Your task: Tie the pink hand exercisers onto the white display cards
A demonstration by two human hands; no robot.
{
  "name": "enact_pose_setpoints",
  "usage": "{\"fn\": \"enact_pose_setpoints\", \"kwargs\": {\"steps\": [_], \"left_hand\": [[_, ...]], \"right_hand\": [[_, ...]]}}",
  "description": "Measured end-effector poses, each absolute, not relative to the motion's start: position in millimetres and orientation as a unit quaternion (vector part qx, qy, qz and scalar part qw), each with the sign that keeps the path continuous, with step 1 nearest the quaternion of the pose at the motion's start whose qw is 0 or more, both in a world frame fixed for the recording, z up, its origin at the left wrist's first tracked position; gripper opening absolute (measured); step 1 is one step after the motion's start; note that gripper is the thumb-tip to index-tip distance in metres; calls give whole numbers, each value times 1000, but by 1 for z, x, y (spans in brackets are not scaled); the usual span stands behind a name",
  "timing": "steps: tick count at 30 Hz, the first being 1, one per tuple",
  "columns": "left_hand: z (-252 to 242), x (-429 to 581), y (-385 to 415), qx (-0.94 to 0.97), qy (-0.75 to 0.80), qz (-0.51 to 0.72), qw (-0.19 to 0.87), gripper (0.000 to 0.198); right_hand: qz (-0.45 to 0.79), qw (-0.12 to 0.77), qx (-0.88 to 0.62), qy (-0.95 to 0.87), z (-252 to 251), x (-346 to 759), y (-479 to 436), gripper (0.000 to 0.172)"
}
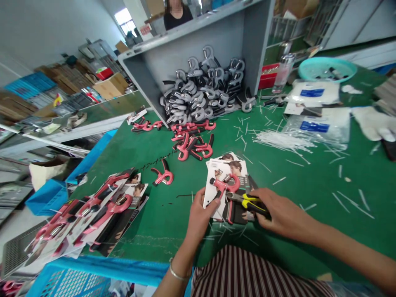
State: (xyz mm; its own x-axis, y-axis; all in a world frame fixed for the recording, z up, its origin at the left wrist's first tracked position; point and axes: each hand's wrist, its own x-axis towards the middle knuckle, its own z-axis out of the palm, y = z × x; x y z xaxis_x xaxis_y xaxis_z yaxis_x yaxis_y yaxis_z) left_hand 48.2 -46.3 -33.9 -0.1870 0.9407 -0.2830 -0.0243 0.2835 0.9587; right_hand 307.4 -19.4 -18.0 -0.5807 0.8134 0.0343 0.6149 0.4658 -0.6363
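Pink spring hand-gripper point(225, 185) lies on a printed backing card point(216, 181) on the green desk point(309, 194), close in front of the person. Left hand point(200, 214) pinches the card's lower left edge, fingers closed on it. Right hand point(280, 214) is wrapped round yellow-and-black-handled cutters point(249, 202), whose long axis runs roughly level, nose pointing left to just below the gripper's coil. Gripper thus sits between both hands, slightly nearer the left. More pink grippers point(192, 142) and a stack of carded ones point(102, 210) lie farther left.
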Motion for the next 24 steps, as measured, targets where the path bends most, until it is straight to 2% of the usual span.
{"fn": "enact_pose_setpoints", "kwargs": {"steps": [4, 7, 13, 20, 24], "left_hand": [[-39, 48, -49, 383, 616, 463, 509, 53], [-39, 47, -49, 383, 617, 461, 510, 53], [-38, 47, -48, 380, 615, 458, 518, 54], [-41, 49, -49, 393, 611, 471, 501, 52], [-43, 48, -47, 388, 607, 470, 509, 53]], "right_hand": [[151, 126, -390, -900, -13, 305, -6, 54], [112, 111, -374, -914, -6, 308, -2, 62], [73, 95, -359, -926, 4, 310, -2, 64], [38, 59, -353, -933, 5, 301, 2, 59], [65, 20, -367, -928, -3, 300, 6, 48]]}}
